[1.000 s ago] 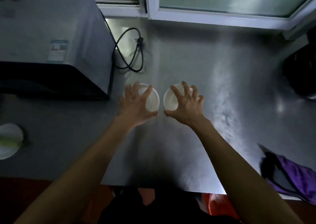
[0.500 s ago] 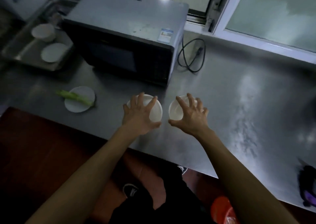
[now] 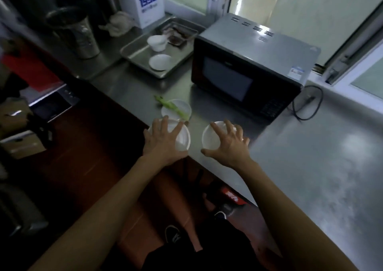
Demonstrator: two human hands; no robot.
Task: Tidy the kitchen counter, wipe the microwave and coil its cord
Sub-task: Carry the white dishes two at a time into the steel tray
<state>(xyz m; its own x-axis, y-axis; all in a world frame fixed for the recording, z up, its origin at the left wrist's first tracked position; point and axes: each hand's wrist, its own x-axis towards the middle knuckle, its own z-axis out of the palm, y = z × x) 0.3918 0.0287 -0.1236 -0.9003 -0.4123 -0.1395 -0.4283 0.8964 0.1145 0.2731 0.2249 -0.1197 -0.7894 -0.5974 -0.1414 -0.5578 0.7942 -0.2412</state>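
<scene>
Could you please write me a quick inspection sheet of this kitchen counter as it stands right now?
Surface: steel counter, shiny and bare to the right.
Job's things: microwave, door closed; two white bowls, left bowl, right bowl.
Clutter: white plate with green vegetable stalk; metal tray holding small white dishes.
Grippers: left hand and right hand each grip a bowl from above.
Cables: black cord looped loose behind the microwave.
Surroundings: window, white box, metal pot.

Five white dishes (image 3: pixel 183 140), one microwave (image 3: pixel 248 67), one metal tray (image 3: pixel 132 53), one green stalk (image 3: pixel 174 107), one cord (image 3: pixel 308 105).
</scene>
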